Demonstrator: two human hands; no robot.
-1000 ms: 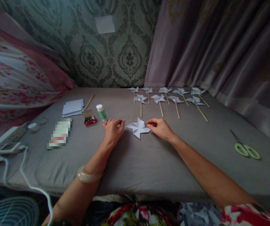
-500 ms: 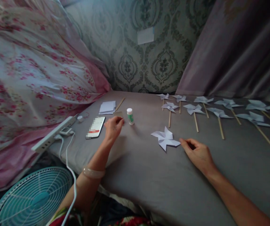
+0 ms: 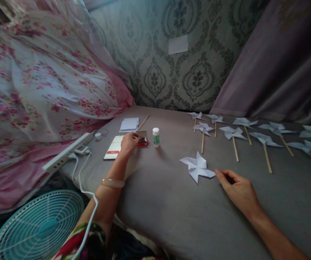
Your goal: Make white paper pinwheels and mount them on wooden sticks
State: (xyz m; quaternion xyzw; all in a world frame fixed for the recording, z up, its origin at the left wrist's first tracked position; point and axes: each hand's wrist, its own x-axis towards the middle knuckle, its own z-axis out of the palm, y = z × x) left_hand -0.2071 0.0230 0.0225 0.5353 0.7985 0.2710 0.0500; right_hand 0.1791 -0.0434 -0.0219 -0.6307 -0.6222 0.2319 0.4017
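My right hand [image 3: 238, 187] pinches one blade tip of a white folded paper pinwheel [image 3: 198, 167], which has no stick and lies on the grey bed sheet [image 3: 171, 202]. My left hand [image 3: 130, 143] is at a small red box [image 3: 144, 141] with an open lid and small dark things inside. Its fingers are drawn together over the box's left side; whatever they grip is too small to make out. Just right of the box stands a white and green glue stick [image 3: 156, 137]. A phone [image 3: 113, 147] lies partly behind my left hand.
Several paper pinwheels on sticks [image 3: 233, 133] lie in rows at the back right. A stack of white paper [image 3: 129, 124] and thin wooden sticks [image 3: 144, 121] lie at the back left. A power strip [image 3: 68, 151] with white cables and a fan [image 3: 38, 224] are at left.
My left hand has shifted left over the box, and the box's red edge and contents now show. The view has turned slightly left. My right hand keeps its pinch on the pinwheel.
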